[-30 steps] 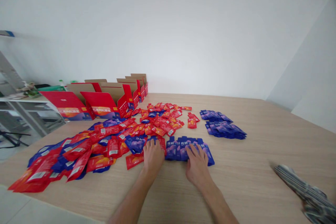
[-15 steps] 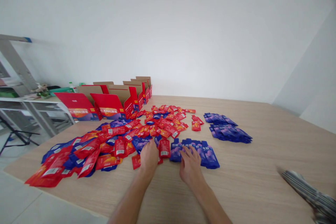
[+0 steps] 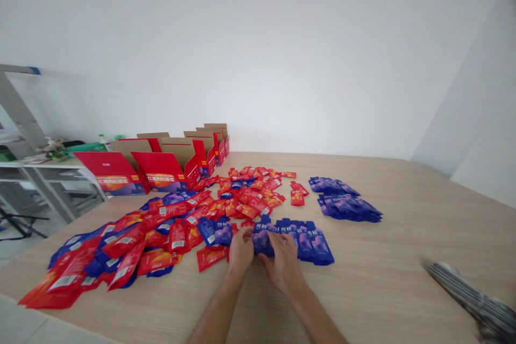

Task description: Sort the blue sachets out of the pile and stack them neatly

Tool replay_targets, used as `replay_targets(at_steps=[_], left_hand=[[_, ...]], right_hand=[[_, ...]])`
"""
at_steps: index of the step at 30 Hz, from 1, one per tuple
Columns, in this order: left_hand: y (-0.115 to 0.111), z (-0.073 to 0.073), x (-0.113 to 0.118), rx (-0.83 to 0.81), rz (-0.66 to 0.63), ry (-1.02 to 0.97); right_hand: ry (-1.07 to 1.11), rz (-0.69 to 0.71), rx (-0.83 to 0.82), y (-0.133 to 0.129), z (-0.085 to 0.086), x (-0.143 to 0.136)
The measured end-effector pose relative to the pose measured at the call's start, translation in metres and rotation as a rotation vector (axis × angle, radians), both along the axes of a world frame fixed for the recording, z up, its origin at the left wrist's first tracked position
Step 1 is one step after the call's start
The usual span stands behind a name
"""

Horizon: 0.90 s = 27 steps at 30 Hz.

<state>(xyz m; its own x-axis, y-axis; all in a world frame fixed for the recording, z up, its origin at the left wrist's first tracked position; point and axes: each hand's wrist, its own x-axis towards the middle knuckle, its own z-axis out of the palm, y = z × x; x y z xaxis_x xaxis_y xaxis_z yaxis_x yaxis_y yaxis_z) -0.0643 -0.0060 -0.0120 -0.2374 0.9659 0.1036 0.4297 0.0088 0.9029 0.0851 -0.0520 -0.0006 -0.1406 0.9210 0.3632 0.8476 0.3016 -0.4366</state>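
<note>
A blue pouch (image 3: 263, 236) lies between my hands at the left end of a short row of overlapping blue pouches (image 3: 318, 244). My left hand (image 3: 242, 250) is closed on its left edge. My right hand (image 3: 285, 262) rests on its right side, fingers apart, thumb at the lower edge. Left of my hands spreads a loose heap of red pouches (image 3: 177, 235) mixed with blue ones. One blue pouch (image 3: 223, 232) lies face up just left of my left hand. Two stacks of blue pouches (image 3: 349, 207) sit farther back on the right.
Open red boxes (image 3: 161, 171) stand in a line at the table's back left. A striped cloth-like object (image 3: 470, 290) lies at the right edge of the wooden table (image 3: 382, 279). Beyond the left end are a metal-framed bench (image 3: 44, 164) and a black stand.
My left hand has moved right from the heap to the row, and a blue pouch now lies at the row's left end. My right hand has shifted slightly left.
</note>
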Motion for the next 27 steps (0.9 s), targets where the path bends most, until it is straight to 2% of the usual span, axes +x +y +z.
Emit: replay_targets(at_steps=[3,7,11,16,21,27], left_hand=[[0.002,-0.006,0.008,-0.004,-0.024,-0.029],[0.002,-0.006,0.018,-0.005,-0.078,-0.031],[-0.001,-0.005,0.028,0.001,-0.143,-0.008],[-0.012,-0.005,0.038,0.056,-0.244,0.219],[-0.019,-0.005,0.041,0.061,-0.242,0.492],[-0.024,-0.002,0.040,0.032,-0.262,0.629]], right_hand=[[-0.043,-0.052,-0.016,-0.002,0.004,0.010],[-0.056,-0.079,-0.029,-0.002,0.008,0.017],[-0.065,-0.131,-0.035,0.002,0.005,0.022],[-0.121,-0.125,-0.034,0.002,-0.003,0.026],[-0.146,-0.106,-0.011,0.002,-0.006,0.026],[-0.153,-0.067,-0.027,0.005,-0.015,0.027]])
